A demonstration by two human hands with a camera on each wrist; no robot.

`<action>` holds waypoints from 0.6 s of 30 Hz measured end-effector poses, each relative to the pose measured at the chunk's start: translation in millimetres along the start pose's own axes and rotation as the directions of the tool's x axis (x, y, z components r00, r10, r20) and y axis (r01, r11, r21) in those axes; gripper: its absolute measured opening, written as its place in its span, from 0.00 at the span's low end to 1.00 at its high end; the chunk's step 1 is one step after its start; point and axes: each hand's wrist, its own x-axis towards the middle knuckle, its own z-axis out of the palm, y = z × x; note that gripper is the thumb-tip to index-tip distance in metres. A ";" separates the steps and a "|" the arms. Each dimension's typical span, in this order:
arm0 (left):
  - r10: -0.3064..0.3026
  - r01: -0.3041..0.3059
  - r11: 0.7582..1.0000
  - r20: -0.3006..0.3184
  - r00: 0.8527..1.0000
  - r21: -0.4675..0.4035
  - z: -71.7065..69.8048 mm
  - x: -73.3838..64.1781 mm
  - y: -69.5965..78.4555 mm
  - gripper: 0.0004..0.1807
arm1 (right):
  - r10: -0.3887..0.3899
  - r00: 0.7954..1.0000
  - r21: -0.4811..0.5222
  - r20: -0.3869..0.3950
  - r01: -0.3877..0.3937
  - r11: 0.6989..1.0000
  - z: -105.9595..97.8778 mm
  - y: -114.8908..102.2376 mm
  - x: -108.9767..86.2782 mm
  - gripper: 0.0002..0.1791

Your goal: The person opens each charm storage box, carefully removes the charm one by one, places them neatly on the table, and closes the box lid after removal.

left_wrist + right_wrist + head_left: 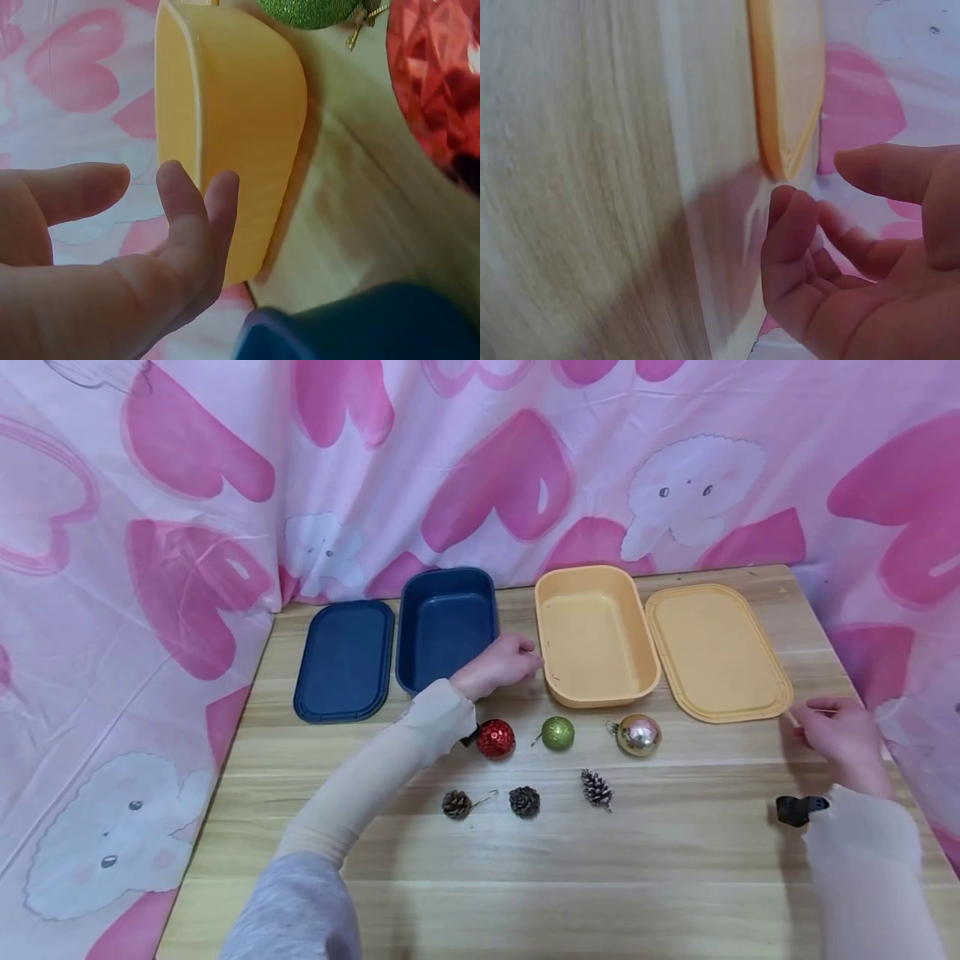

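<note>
My left hand hovers between the blue box and the yellow box, fingertips close to the yellow box's left wall. In the left wrist view, thumb and fingers stand apart with nothing between them. At the right, my right hand is beside the near right corner of the yellow lid. Its fingers are loosely bent and hold nothing, with a gap to the thumb. Just below my left wrist lies a red glittery Christmas ball, followed to the right by a green one and a shiny pinkish-gold one.
A blue lid lies left of the blue box. Nearer the front, three pine cones form a row: one with a gold loop, a round dark one and a longer one. A pink heart-patterned curtain hangs behind the wooden table.
</note>
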 end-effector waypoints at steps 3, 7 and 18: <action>-0.049 0.052 0.993 0.027 0.998 -0.108 1.8 4.2 -0.9 0.16 | 0.038 0.999 -0.046 0.031 -0.037 0.998 -0.5 0.9 4.7 0.36; -0.123 0.142 0.941 0.081 0.989 -0.308 4.4 10.8 -2.2 0.20 | 0.070 0.993 -0.015 0.091 -0.069 0.997 0.3 1.6 9.8 0.27; -0.182 0.234 0.850 0.153 0.971 -0.473 11.4 24.2 -6.8 0.18 | 0.127 0.976 -0.008 0.179 -0.127 0.992 -1.1 -6.6 13.9 0.29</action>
